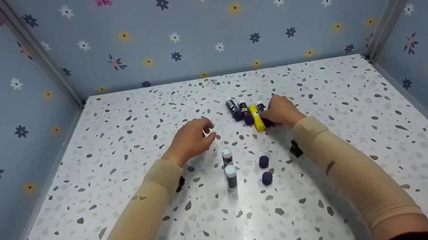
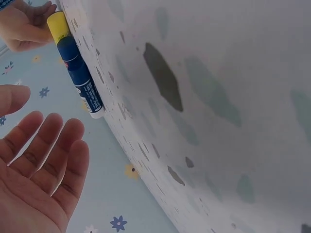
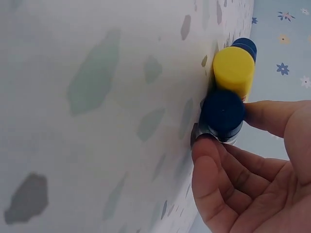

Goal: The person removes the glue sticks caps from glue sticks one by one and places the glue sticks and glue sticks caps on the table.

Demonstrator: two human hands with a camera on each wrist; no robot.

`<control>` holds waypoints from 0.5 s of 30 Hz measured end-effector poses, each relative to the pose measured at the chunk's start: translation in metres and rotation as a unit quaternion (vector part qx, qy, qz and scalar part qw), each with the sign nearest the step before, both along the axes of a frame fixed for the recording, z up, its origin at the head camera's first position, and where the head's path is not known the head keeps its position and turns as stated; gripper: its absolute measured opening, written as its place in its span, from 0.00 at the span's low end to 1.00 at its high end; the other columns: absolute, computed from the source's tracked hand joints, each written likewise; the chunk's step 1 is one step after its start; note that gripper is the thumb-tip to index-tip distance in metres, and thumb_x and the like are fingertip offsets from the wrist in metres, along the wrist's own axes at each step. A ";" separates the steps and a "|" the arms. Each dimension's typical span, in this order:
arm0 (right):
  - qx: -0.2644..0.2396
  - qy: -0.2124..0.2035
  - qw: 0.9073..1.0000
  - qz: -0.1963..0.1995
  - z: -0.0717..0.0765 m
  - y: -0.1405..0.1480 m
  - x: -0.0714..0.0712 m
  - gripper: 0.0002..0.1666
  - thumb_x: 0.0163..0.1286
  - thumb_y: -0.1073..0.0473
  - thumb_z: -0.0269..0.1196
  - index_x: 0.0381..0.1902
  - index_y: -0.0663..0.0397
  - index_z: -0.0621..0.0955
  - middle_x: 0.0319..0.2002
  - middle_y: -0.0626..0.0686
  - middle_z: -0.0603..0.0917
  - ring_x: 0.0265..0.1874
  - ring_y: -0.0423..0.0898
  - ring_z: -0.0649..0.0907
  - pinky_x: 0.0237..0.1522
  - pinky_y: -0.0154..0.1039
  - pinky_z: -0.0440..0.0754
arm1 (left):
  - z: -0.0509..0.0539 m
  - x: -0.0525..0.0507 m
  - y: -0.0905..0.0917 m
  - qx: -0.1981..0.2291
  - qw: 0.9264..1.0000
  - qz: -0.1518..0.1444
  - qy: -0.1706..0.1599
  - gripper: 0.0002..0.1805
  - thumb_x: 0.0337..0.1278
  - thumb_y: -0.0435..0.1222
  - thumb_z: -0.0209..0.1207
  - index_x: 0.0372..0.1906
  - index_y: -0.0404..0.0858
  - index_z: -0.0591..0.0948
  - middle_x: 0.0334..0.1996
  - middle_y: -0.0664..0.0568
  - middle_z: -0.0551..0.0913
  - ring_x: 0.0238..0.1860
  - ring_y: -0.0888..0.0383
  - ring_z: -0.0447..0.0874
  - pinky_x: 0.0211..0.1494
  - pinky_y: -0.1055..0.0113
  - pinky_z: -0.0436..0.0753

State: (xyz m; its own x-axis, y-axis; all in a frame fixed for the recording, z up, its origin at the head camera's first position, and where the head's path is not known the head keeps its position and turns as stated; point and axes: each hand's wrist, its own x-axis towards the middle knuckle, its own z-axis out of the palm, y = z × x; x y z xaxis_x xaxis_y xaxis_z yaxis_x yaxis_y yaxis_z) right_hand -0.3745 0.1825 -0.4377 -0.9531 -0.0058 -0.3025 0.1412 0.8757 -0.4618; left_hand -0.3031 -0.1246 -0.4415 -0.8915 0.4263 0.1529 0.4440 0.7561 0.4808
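A row of glue sticks lies toward the back of the table: two with dark blue caps (image 1: 237, 114), a yellow one (image 1: 256, 117), and a dark blue-capped one (image 3: 223, 112) at the right end. My right hand (image 1: 282, 109) pinches that last stick between thumb and fingers, right beside the yellow one. My left hand (image 1: 191, 139) hovers left of the row with fingers loosely bent and nothing in them; the left wrist view shows its palm. Two glue sticks (image 1: 231, 177) with pale tops stand upright in front of my hands. To their right sit two dark caps (image 1: 264, 161).
The speckled white table (image 1: 150, 235) is enclosed by a blue flowered back wall (image 1: 201, 22) and flowered side walls. Grey metal posts (image 1: 39, 48) mark the back corners. The upright sticks and loose caps stand between my forearms.
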 end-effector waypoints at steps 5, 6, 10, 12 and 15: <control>-0.015 0.002 1.000 -0.012 0.000 -0.001 -0.003 0.18 0.76 0.52 0.67 0.49 0.64 0.84 0.36 0.56 0.83 0.25 0.44 0.80 0.28 0.35 0.78 | 0.002 -0.001 -0.002 -0.004 1.000 0.003 0.002 0.18 0.76 0.41 0.62 0.59 0.34 0.85 0.52 0.41 0.89 0.51 0.44 0.88 0.59 0.48 0.86; -0.017 0.007 1.000 -0.013 0.001 0.000 -0.003 0.18 0.76 0.52 0.67 0.47 0.64 0.84 0.35 0.56 0.84 0.24 0.44 0.80 0.27 0.34 0.78 | 0.003 -0.002 -0.002 -0.003 1.000 0.004 0.002 0.18 0.76 0.41 0.62 0.59 0.34 0.85 0.53 0.41 0.89 0.51 0.44 0.88 0.59 0.48 0.86; -0.025 0.039 0.999 -0.017 0.003 0.007 -0.003 0.18 0.74 0.49 0.69 0.38 0.61 0.85 0.27 0.52 0.83 0.22 0.44 0.79 0.26 0.36 0.77 | 0.007 -0.004 -0.004 -0.004 1.000 0.010 0.009 0.18 0.78 0.41 0.61 0.61 0.33 0.84 0.54 0.41 0.88 0.52 0.43 0.88 0.59 0.47 0.86; -0.027 0.066 0.997 -0.017 0.007 0.011 -0.003 0.20 0.73 0.47 0.69 0.33 0.59 0.87 0.24 0.51 0.83 0.22 0.44 0.78 0.26 0.37 0.77 | 0.012 -0.004 -0.005 -0.005 1.000 0.015 0.016 0.19 0.79 0.41 0.60 0.62 0.33 0.83 0.56 0.40 0.87 0.54 0.43 0.88 0.60 0.47 0.86; -0.042 0.096 0.994 -0.015 0.018 0.014 -0.001 0.19 0.73 0.47 0.69 0.35 0.60 0.90 0.26 0.53 0.89 0.26 0.46 0.83 0.31 0.40 0.80 | 0.021 -0.006 -0.005 -0.011 0.999 0.023 0.038 0.19 0.79 0.41 0.60 0.64 0.34 0.82 0.58 0.41 0.87 0.56 0.44 0.88 0.62 0.47 0.85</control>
